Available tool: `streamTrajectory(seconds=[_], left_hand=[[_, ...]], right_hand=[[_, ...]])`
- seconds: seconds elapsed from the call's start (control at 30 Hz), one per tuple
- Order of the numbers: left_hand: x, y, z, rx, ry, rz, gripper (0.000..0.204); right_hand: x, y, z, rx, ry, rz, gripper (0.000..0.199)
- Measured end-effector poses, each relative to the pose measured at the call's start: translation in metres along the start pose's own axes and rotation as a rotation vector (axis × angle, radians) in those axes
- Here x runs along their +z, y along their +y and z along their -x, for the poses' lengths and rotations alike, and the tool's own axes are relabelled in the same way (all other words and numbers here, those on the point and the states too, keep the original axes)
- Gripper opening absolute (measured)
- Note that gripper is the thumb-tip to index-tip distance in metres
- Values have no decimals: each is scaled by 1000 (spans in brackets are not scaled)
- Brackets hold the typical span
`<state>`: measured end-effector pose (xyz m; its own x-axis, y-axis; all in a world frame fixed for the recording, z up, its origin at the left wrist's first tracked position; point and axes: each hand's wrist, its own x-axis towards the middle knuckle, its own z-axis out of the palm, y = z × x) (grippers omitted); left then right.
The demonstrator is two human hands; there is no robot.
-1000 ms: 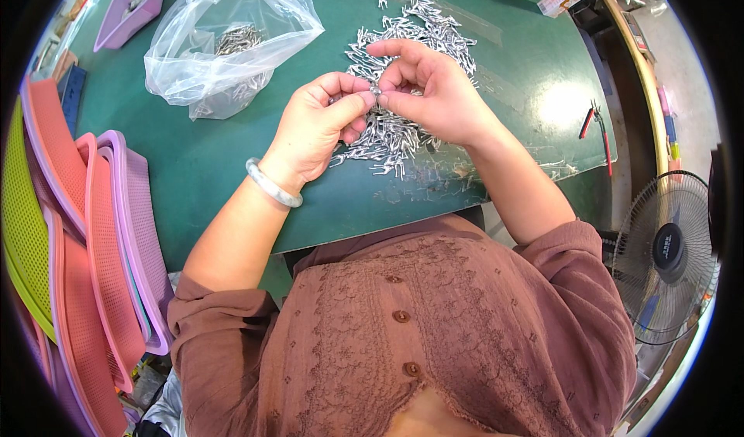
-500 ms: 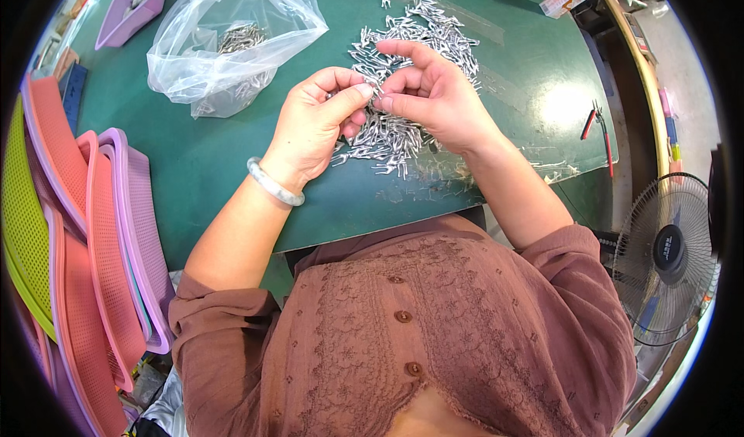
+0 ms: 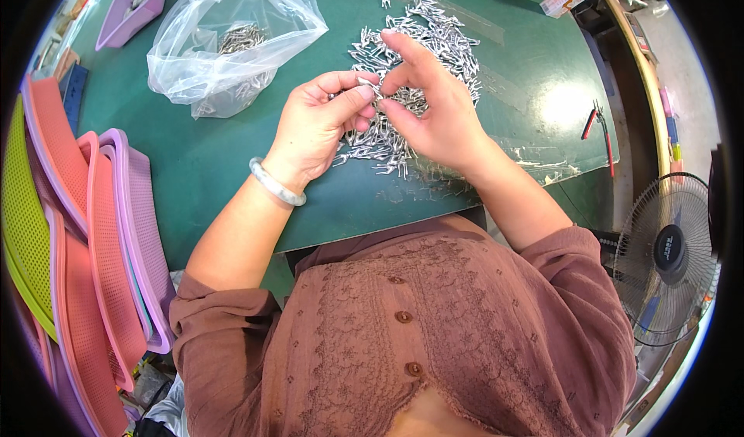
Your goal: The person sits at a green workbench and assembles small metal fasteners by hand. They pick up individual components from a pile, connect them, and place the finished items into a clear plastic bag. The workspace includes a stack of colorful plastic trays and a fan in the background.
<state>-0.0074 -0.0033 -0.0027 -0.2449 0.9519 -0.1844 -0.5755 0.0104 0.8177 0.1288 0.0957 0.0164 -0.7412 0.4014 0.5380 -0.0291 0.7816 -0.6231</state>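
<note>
A heap of small silvery forked metal pieces (image 3: 446, 41) lies on the green tabletop (image 3: 310, 212), under and beyond both hands. Over its near left side, my left hand (image 3: 318, 119) pinches a small forked metal piece (image 3: 377, 92) between thumb and fingers; its exact shape is partly hidden. My right hand (image 3: 446, 123) is just to the right of that piece, thumb and fingers apart, with nothing visible between them. To the left of the heap stands an open clear plastic bag (image 3: 174, 61) holding more metal pieces (image 3: 242, 39).
Stacked pink, purple and green perforated plastic baskets (image 3: 105, 259) line the left side. A purple tray (image 3: 116, 22) sits at the far left. Red-handled pliers (image 3: 607, 138) lie at the table's right edge, near a fan (image 3: 670, 247). A small box (image 3: 563, 0) is at the far right.
My right hand's thumb and fingers have spread apart and drawn slightly away from the piece. My left hand stays nearly in place, pinching the metal piece.
</note>
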Motion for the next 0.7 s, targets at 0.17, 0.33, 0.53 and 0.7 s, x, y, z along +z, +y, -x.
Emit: streamTrajectory(seconds=[0.17,0.33,0.53,0.7], left_hand=[[-1,0,1,-22,5,18,16],[-10,1,-3,-63,-52,87,15],[-5,6,0,-50,20,94,13],[-8,4,-2,-39,95,76,13]], right_hand=[[-10,12,4,-70,-258,362,55],[-10,8,4,56,-312,248,50],[-7,9,3,25,-254,210,47],[3,5,-1,-23,-245,236,43]])
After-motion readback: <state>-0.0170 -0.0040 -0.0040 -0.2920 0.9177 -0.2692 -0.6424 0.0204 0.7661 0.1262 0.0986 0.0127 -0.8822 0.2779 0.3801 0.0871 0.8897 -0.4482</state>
